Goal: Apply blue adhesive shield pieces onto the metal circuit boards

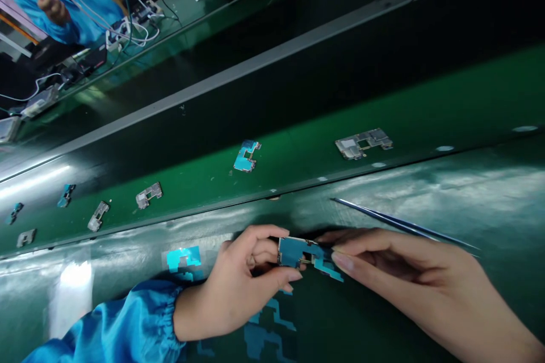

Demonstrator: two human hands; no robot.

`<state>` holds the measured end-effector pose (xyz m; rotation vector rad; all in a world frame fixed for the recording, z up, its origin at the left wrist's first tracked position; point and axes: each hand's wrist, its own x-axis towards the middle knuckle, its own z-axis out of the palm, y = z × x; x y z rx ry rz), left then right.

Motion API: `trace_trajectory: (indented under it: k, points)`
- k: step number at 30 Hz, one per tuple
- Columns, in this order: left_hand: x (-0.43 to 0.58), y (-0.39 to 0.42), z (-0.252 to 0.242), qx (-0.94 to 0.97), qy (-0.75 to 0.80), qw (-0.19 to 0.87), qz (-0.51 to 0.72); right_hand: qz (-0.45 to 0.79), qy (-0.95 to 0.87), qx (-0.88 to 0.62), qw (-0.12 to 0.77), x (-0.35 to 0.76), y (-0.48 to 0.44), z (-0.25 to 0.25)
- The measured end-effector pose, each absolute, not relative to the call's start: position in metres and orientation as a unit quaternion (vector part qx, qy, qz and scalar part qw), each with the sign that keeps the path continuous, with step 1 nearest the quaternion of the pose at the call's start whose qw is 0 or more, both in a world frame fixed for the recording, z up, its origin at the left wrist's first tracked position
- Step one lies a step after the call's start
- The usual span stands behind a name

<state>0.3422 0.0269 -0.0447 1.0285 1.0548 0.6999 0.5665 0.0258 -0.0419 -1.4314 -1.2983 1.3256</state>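
Between my two hands a small phone circuit board [293, 252] is held up, its face covered by blue film. My left hand [238, 283] grips the board's left end between thumb and fingers. The thumb and forefinger of my right hand [395, 272] pinch the blue film [327, 266] at the right end, where a strip hangs off the board. Below the hands, several blue film cut-outs [260, 340] lie on the bench. Another blue film piece [184, 258] is left of my left wrist. Tweezers [395, 221] lie behind my right hand.
A green conveyor belt [298, 164] runs beyond the bench edge, carrying several circuit boards, including a bare grey one [364, 143] and a blue-filmed one [247, 156]. A person in blue [80, 0] stands across the line, near cables [131, 31].
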Motion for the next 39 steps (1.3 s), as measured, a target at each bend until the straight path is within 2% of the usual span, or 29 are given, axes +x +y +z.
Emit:
trace_trajectory:
  k: [17,39]
  points:
    - [0.3431,0.0283,-0.0425,0.452,0.467,0.688,0.324,0.545,-0.495,-0.572,0.36,0.5639,0.0256,-0.0412]
    - [0.342,0.0266,-0.0417,0.476,0.472,0.667,0.323,0.57,-0.479,-0.558,0.367,0.5636,0.0209,-0.0449]
